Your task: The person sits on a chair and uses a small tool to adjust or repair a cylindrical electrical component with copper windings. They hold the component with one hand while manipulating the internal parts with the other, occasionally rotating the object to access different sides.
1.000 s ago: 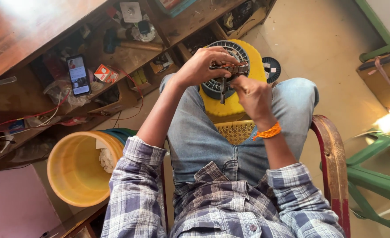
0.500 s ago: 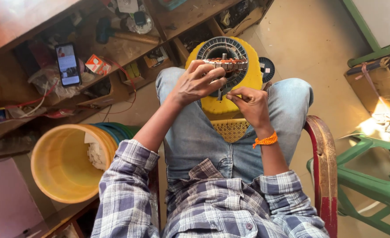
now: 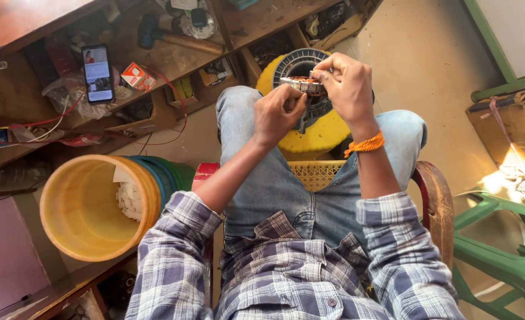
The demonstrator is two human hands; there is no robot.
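Head view, looking straight down on a seated person in jeans and a plaid shirt: both forearms reach forward over the lap and meet above the knees. The right hand [image 3: 346, 83], with an orange thread band [image 3: 364, 144] at its wrist, is raised with the fingers curled down, its grip closed on the right end of a small wound stator piece [image 3: 301, 83], a short curved block of metal laminations with copper wire showing. The left hand [image 3: 277, 114] sits just beside and a little nearer the body, wrist bent, fingers curled in with the tips at the piece's near side; its grip looks closed on the piece, though the fingertips are partly hidden. The piece is held in the air above a round dark stator ring [image 3: 301, 61], which rests on a yellow drum [image 3: 310, 137] between the knees. To the left stands a yellow bucket [image 3: 81, 207]; a phone [image 3: 98, 73] lies on the cluttered wooden shelf [image 3: 155, 56].
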